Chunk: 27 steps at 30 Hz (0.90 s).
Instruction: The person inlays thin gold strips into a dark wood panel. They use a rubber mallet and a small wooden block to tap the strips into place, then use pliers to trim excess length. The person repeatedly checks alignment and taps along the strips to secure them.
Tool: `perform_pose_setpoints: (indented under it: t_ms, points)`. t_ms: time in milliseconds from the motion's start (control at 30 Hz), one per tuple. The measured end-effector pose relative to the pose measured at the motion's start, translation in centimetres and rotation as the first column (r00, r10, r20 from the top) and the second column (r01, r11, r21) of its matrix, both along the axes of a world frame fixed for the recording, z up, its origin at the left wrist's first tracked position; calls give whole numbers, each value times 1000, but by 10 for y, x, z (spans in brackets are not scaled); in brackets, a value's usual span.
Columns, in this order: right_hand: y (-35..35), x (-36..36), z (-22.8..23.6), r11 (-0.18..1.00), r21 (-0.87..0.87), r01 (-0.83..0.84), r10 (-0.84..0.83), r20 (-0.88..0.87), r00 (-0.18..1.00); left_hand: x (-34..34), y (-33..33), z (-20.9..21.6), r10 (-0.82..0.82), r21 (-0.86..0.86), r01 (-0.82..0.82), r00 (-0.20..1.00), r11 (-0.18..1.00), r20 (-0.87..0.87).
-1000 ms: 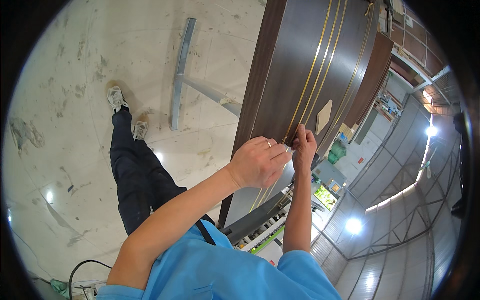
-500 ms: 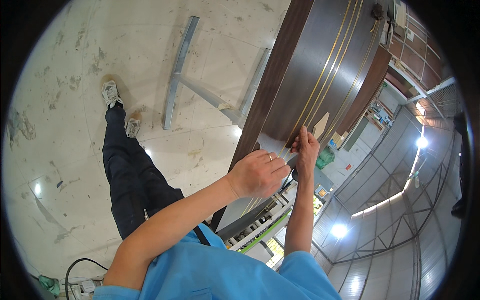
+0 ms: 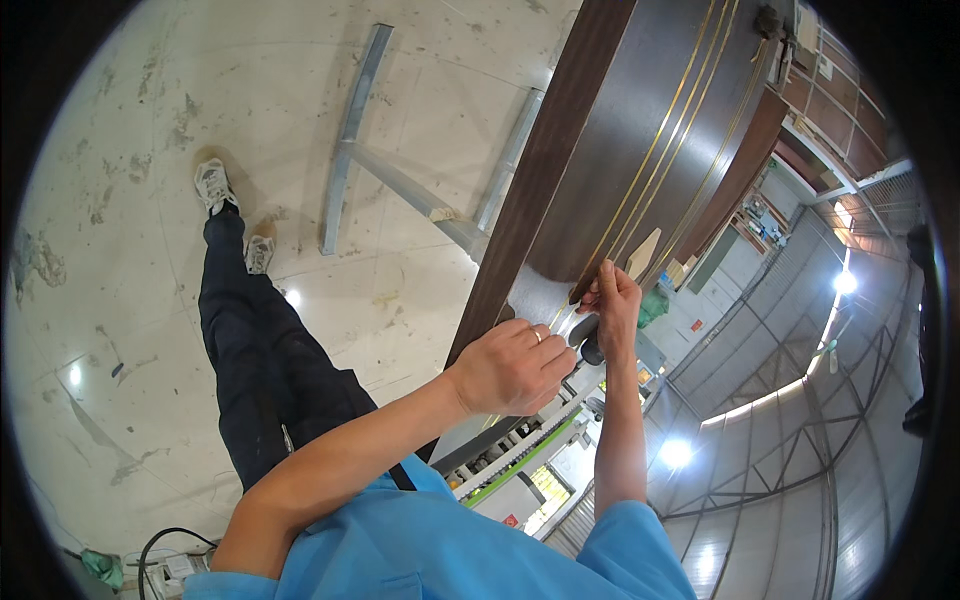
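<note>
A long dark brown panel (image 3: 610, 130) with thin gold strips (image 3: 655, 160) running along it slants up and away to the right. My left hand (image 3: 515, 368), wearing a ring, is closed over the near end of the panel; its curled fingers hide whatever they grip. Just beyond it, my right hand (image 3: 615, 300) pinches thumb and fingers together beside a gold strip, their contents hidden. A flat, pointed beige piece (image 3: 645, 253) shows at the right hand's knuckles; whether the hand holds it cannot be made out. Below that hand is a rounded black object (image 3: 592, 350).
Grey metal supports (image 3: 355, 140) stand on the stained pale floor (image 3: 130, 330) left of the panel. A machine with a green stripe (image 3: 525, 460) lies under my arms. Green wrapping (image 3: 654, 307) shows beyond the right hand. A black cable (image 3: 150, 550) curves at lower left.
My left hand has moved slightly down and back, away from the right hand. The right hand still pinches, a little lower. The view has shifted slightly.
</note>
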State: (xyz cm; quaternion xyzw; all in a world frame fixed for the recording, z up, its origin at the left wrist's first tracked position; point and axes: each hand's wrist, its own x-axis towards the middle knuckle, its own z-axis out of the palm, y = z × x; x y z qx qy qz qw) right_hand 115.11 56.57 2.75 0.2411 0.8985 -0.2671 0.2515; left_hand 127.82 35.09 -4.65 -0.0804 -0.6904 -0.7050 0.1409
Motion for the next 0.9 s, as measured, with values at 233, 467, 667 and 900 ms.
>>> perform_pose_setpoints:
  t_ms: [233, 467, 667, 900]
  points:
    - [-4, -22, 8, 990, -56, 129, -117, 181, 977, -2, -2, -2, 38, 25, -38, 999, 999, -15]
    - [-1, -53, 18, 968, -138, 210, -142, 386, 911, 2, -2, 0, -29, -5, 29, 999, 1000, 15]
    - [4, -49, 15, 966, -111, 233, -181, 351, 919, -2, 0, 1, -12, -59, 12, 1000, 998, 5]
    - [-1, -51, 14, 927, -225, 300, -199, 382, 902, 0, -2, -2, -10, -61, 9, 1000, 998, -18]
